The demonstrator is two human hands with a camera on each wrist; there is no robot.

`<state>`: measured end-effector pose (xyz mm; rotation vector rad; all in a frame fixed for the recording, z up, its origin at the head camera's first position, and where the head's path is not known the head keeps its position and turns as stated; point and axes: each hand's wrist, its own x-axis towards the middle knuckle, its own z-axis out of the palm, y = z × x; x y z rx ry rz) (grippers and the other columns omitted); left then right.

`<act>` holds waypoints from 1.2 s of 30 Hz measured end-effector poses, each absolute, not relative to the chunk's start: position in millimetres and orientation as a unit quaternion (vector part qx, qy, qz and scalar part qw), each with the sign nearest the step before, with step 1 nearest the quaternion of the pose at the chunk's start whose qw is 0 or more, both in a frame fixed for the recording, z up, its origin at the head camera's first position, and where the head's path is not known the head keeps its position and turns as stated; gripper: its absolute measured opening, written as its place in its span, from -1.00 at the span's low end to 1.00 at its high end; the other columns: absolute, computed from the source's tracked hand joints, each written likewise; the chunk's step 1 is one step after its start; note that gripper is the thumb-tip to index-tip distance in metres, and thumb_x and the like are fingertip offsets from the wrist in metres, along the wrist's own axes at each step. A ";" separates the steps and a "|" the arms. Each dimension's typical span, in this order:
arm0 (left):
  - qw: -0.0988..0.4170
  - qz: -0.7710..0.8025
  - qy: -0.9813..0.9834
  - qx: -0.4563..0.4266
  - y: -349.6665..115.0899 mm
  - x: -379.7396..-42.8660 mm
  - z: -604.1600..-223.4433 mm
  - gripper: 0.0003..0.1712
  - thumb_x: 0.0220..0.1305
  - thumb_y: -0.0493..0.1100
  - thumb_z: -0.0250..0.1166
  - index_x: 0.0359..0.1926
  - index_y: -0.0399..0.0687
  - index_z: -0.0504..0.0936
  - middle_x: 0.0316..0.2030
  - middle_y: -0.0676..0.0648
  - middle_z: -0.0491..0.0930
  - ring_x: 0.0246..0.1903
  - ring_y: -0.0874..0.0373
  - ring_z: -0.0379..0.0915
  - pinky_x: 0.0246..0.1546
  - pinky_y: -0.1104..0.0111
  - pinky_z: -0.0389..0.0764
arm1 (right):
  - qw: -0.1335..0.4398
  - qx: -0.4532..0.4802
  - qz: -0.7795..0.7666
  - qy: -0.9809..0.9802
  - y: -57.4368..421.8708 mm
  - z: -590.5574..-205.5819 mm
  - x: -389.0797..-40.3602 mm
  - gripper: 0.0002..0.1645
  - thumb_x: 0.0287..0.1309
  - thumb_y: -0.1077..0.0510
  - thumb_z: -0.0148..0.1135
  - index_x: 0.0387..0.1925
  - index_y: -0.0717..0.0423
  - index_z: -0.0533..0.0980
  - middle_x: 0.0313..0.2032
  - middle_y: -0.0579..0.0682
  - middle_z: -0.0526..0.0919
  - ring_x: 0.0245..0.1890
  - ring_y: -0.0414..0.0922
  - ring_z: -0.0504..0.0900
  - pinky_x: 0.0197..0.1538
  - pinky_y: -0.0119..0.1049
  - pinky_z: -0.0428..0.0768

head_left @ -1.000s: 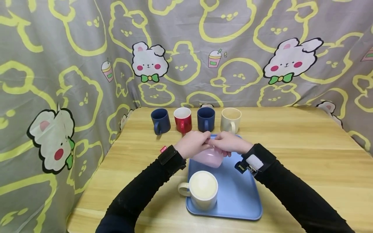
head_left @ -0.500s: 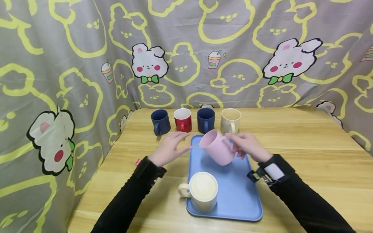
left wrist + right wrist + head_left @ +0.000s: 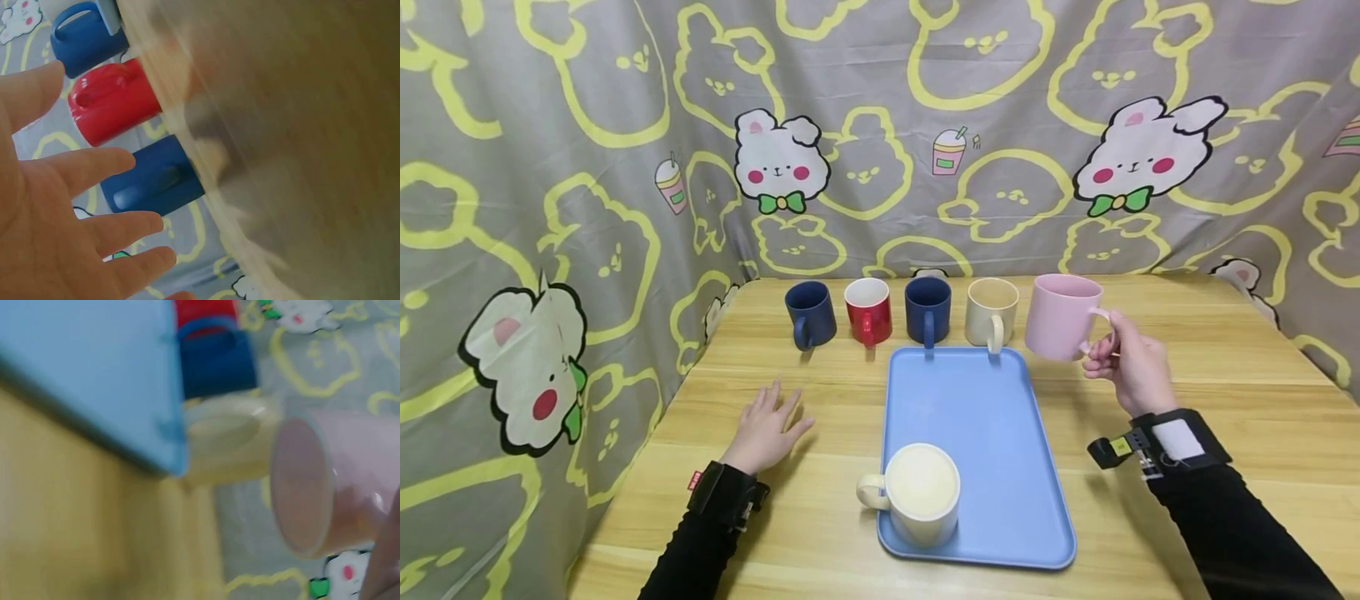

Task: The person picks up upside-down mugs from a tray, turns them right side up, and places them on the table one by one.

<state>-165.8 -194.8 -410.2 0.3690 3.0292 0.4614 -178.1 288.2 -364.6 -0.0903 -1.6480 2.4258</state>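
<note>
My right hand [image 3: 1135, 367] pinches the handle of a pink mug [image 3: 1060, 321], which is upright at the right end of a row of mugs. In the right wrist view the pink mug [image 3: 356, 475] is beside the cream mug [image 3: 231, 437]. My left hand [image 3: 767, 433] is spread palm down over the table, left of the blue tray [image 3: 977, 417], and holds nothing. Its splayed fingers [image 3: 94, 169] show in the left wrist view, with a red mug [image 3: 112, 100] and a navy mug [image 3: 153, 178] beyond them.
Along the back stand a navy mug [image 3: 810, 314], a red mug [image 3: 868, 312], another navy mug [image 3: 927, 311] and a cream mug [image 3: 988, 312], handles facing me. A larger cream mug [image 3: 922, 492] stands on the tray's near left corner. A patterned curtain [image 3: 865, 192] encloses the table.
Both hands were together on the tilted pink mug above the tray. My left hand let go and moved left; my right hand carried the mug right and back, turning it upright.
</note>
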 end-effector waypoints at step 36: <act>0.066 0.153 0.983 0.073 -191.5 -153.9 -409.0 -0.24 0.47 0.18 -0.04 0.47 -0.18 0.14 0.44 -0.46 -0.16 0.40 -0.44 -0.44 0.22 -0.39 -0.40 | 0.106 -0.174 0.752 -0.627 269.4 -412.0 -212.0 -0.46 0.48 0.00 -0.11 -0.06 0.49 0.45 -0.48 -0.09 0.63 -0.46 -0.22 0.70 -0.24 -0.31 0.67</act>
